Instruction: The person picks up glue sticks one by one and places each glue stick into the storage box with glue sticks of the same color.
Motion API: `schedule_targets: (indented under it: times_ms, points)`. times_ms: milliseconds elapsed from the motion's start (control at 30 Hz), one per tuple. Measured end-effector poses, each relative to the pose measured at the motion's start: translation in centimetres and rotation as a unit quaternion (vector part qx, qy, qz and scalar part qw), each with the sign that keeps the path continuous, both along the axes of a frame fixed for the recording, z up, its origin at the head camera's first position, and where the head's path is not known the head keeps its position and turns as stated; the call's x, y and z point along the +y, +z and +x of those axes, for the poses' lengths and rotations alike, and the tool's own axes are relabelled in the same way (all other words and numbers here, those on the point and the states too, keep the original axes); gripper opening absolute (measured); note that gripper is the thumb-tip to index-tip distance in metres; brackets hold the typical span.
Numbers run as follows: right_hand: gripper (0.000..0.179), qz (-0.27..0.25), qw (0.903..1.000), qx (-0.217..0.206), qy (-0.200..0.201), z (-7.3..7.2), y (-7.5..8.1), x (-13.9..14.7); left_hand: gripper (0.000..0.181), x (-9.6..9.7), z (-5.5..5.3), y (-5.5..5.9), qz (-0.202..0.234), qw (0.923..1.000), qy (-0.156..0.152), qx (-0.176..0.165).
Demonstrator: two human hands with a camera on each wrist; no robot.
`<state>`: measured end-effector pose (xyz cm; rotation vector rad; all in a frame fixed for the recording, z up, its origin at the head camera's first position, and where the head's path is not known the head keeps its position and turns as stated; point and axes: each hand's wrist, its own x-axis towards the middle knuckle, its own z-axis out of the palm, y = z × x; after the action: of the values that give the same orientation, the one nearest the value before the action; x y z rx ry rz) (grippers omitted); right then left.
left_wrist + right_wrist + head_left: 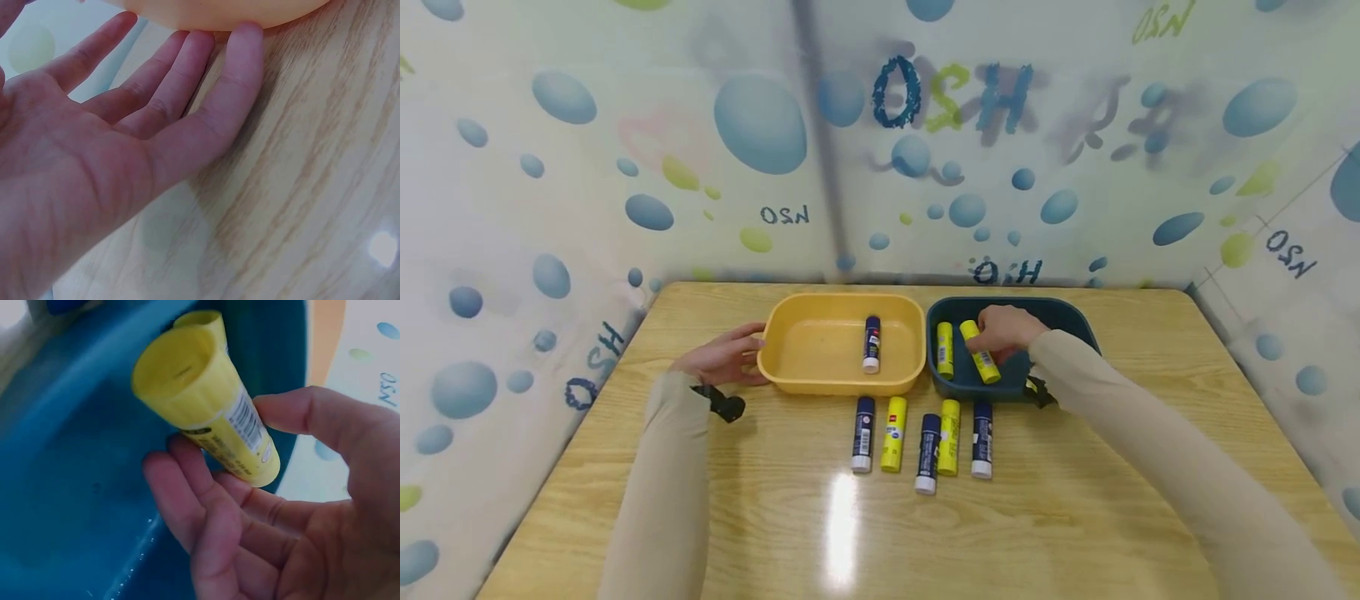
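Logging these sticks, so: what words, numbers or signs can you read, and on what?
"OSH": pale blue-and-green-spotted wall, seemingly mirrored H2O.
"OSN": same wall, seemingly mirrored N2O.
Other wall lettering: unclear.
Yellow cylindrical plastic glue sticks: print blurred, barcode visible.
Navy-white cylindrical plastic glue sticks: print too small.

Wall (865, 196): mirrored "H2O" (950, 96), "N2O" (785, 215). Yellow glue stick (211, 406): barcode (246, 425), small print illegible.

Wooden table (760, 500), yellow tray (812, 342), dark blue tray (958, 390), five glue sticks (928, 454)
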<state>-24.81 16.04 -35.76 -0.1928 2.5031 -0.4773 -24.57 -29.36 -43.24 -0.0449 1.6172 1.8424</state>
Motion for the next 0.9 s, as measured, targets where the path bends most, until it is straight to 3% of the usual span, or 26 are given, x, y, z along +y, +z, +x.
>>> schedule_targets:
  times_ms: [200,400,567,900]
  points:
    - [0.040,0.010,0.9996,-0.019,-0.019,-1.6,-1.1,-0.3,0.049,0.3,0.1,-0.1,0.002,1.0000,-0.001,-0.001]
    - [0.049,-0.021,0.9967,-0.056,-0.054,-2.8,-1.9,-0.6,0.049,0.3,0.0,-0.1,0.005,1.0000,-0.003,-0.002]
    - [0.056,-0.029,0.9941,-0.073,-0.074,-3.3,-2.4,-1.2,0.051,0.2,-0.1,-0.1,0.001,1.0000,-0.004,0.001]
    - [0.045,-0.033,0.9934,-0.081,-0.074,-3.5,-2.4,-2.0,0.051,0.1,0.0,-0.1,0.002,1.0000,-0.002,0.002]
